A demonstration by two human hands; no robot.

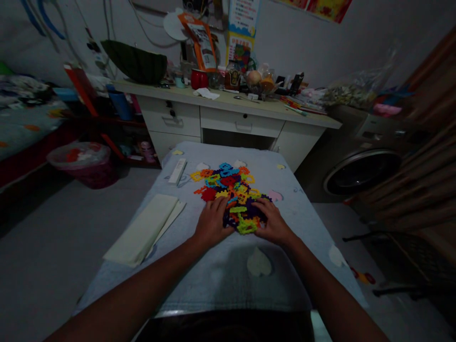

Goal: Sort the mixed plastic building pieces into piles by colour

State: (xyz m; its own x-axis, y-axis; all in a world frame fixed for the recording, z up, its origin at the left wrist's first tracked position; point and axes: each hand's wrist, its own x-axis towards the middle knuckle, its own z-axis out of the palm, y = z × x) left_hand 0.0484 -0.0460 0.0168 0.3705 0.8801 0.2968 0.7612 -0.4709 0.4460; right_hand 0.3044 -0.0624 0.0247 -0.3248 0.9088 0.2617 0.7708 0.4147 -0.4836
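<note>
Cupping the pile of plastic pieces (228, 187) from the near side like this looks about right to me. Your left hand (212, 222) and right hand (272, 222) both lie palm down on the near edge of the pile. The fingers are stretched out loose and a bit spread, not closed around any single piece as far as I can see.

The pile sits mid-table on the pale blue cloth (213, 270), with stragglers trailing toward the far end. My take: go light with flat hands. Those pieces look like they hook into each other, so a hard shove would probably drag a tangle along and bunch the cloth under it. Work both sides evenly so nothing squirts out the middle.

Watch the folded sheet (142, 232) just beside your left wrist, and the white bar (177, 171) near the pile's far left. The light's dim, so the dark purple pieces by your fingers are easy to miss.
</note>
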